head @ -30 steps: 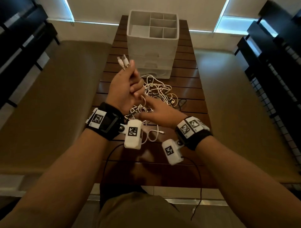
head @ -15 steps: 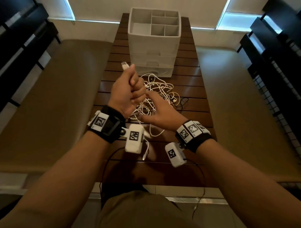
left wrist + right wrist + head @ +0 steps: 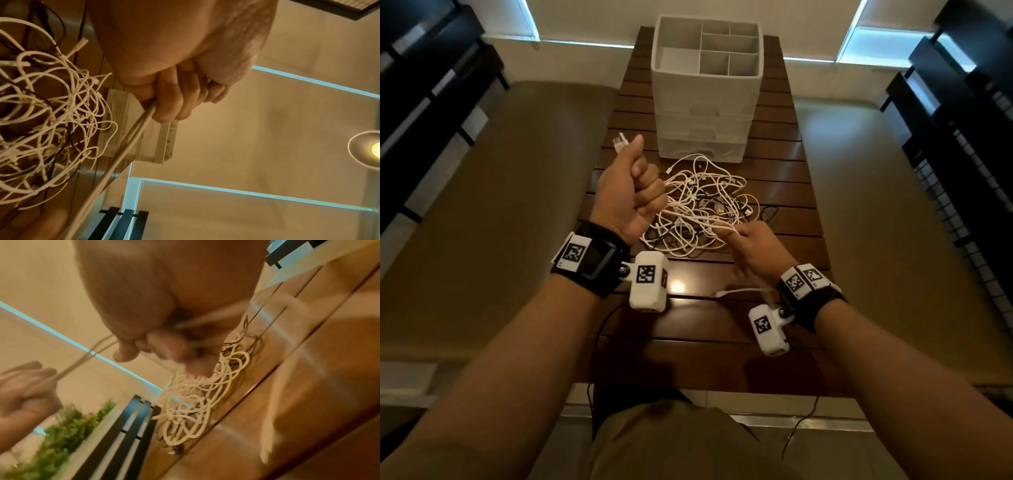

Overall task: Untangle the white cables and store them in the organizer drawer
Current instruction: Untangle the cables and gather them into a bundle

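Observation:
A tangle of white cables (image 3: 702, 205) with a few dark ones lies on the wooden table in front of the white organizer (image 3: 705, 85), whose drawers are closed. My left hand (image 3: 630, 192) is a raised fist gripping a doubled white cable (image 3: 131, 142), with its plugs (image 3: 621, 140) sticking out past the thumb. The strands run taut across the tangle to my right hand (image 3: 753, 246), which pinches them near the table's front right. In the right wrist view the right hand's fingers (image 3: 164, 350) are blurred above the tangle (image 3: 205, 394).
The slatted table (image 3: 774, 346) is narrow, with padded benches (image 3: 493, 205) on both sides. A loose white cable end (image 3: 739, 293) lies below my right hand. The organizer's top has several open compartments (image 3: 722, 54). Dark racks stand at both far sides.
The hands have drawn apart: the left went left, the right went right and toward me. The held cable is now stretched between them over the tangle.

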Action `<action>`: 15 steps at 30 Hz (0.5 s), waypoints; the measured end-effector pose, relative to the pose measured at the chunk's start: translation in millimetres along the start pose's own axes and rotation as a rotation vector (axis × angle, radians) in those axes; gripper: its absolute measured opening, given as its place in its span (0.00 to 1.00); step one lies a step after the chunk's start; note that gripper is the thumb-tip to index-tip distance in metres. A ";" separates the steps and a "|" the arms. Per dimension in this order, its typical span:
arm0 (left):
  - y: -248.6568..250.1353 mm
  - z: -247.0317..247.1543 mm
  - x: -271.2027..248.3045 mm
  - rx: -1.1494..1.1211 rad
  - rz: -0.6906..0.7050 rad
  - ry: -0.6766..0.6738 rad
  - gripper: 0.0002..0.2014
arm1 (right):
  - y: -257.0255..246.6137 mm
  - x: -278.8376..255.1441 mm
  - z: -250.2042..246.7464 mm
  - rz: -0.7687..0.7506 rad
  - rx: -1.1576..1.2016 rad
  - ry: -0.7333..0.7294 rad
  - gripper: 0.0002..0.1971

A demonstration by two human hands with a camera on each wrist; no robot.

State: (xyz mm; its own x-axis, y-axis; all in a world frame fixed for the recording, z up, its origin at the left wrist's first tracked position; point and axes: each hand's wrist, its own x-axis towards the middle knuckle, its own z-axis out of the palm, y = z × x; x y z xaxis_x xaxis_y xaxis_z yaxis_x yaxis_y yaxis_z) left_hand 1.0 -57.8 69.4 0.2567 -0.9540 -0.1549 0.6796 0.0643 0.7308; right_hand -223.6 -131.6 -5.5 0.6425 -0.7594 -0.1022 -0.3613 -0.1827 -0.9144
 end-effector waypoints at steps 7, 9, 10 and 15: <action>16.6 -19.8 7.9 -0.118 0.033 0.004 0.19 | 37.1 -4.4 -19.4 0.050 -0.635 -0.033 0.32; 19.9 -26.5 8.3 -0.123 0.044 0.012 0.21 | 44.0 -5.3 -23.5 0.140 -0.673 -0.048 0.34; 19.8 -28.1 7.3 -0.109 0.039 0.022 0.22 | 44.9 -5.4 -23.3 0.175 -0.691 -0.054 0.35; 3.8 -16.4 3.0 0.012 -0.004 0.157 0.26 | 43.2 -3.0 -17.1 0.169 -0.851 -0.152 0.26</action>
State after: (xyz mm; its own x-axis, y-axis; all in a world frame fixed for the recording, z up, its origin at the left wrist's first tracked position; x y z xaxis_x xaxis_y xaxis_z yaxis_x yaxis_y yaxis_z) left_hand 15.6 -55.6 60.8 0.3595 -0.8964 -0.2592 0.6727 0.0564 0.7378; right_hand -252.7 -147.9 -38.0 0.5962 -0.7380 -0.3161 -0.8016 -0.5250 -0.2862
